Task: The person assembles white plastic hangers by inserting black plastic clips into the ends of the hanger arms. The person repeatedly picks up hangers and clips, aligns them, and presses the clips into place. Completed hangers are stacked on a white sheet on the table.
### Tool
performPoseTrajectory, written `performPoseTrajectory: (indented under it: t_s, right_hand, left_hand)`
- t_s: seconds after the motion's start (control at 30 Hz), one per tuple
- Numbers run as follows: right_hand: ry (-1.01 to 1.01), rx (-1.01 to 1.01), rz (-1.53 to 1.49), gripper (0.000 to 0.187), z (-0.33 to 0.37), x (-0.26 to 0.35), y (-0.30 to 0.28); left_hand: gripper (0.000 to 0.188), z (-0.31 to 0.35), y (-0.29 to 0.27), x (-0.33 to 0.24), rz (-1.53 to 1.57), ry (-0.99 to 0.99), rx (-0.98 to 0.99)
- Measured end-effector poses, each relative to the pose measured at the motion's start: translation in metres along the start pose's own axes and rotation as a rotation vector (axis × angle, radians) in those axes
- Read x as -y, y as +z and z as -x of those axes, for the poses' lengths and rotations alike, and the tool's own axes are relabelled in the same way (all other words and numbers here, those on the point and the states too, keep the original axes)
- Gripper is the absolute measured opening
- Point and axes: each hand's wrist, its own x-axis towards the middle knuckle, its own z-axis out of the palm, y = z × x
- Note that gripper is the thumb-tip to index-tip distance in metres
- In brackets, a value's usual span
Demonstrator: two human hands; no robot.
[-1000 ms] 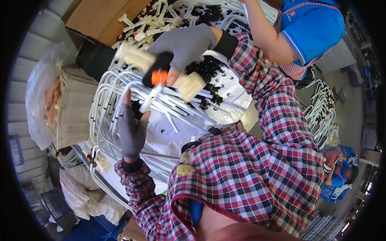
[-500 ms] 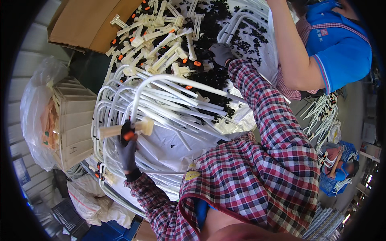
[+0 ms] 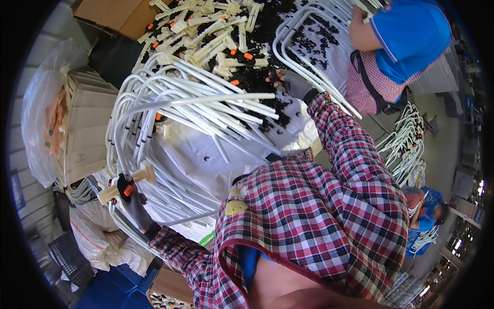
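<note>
While left hand [image 3: 135,205] low, right hand [image 3: 289,82] outstretched

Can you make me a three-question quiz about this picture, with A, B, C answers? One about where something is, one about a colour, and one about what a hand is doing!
1. Where is the right hand?
A. Out over the small black parts
B. Inside the cardboard box
C. On the blue crate

2. What colour are the long bent tubes?
A. Green
B. White
C. Red

3. What is the left hand doing?
A. Lying flat and empty
B. Pointing at the floor
C. Gripping a cream T-shaped piece

Answers:
1. A, the gloved right hand reaches to the heap of black parts past the tubes.
2. B, every tube in the stack is white.
3. C, its fingers close around the T-shaped piece, which has black and orange at its middle.
</note>
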Motion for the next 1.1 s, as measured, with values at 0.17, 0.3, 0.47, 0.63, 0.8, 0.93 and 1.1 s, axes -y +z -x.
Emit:
performPoseTrajectory:
  t_s: [0.17,0.3,0.47,0.63,0.8,0.93,1.1]
  right_hand:
    - [0.089,0.130,-0.142,0.035,0.018,-0.025,0.002]
    - [0.123,-0.040,0.096,0.026,0.023,-0.028,0.016]
    - [-0.013,0.108,0.436,0.017,0.017,-0.024,0.034]
    - [-0.073,0.159,0.967,0.026,0.013,0.002,0.047]
    - [0.030,0.367,0.826,0.028,0.019,0.027,0.052]
    - [0.096,0.381,0.799,0.031,0.029,0.034,0.068]
    - [-0.533,0.303,1.403,0.057,0.024,0.048,0.156]
  left_hand:
    - [0.039,-0.007,-0.001,0.003,-0.052,0.066,-0.010]
    - [0.033,-0.002,0.004,-0.010,-0.036,0.144,-0.011]
    - [0.031,0.009,0.014,-0.030,-0.068,0.169,0.002]
    - [0.033,0.003,0.010,-0.029,-0.034,0.214,0.117]
    - [0.033,-0.014,-0.004,-0.012,0.100,0.155,0.234]
    - [0.034,-0.013,-0.008,-0.014,-0.010,0.145,0.263]
    - [0.047,-0.020,0.036,-0.051,-0.004,0.211,0.377]
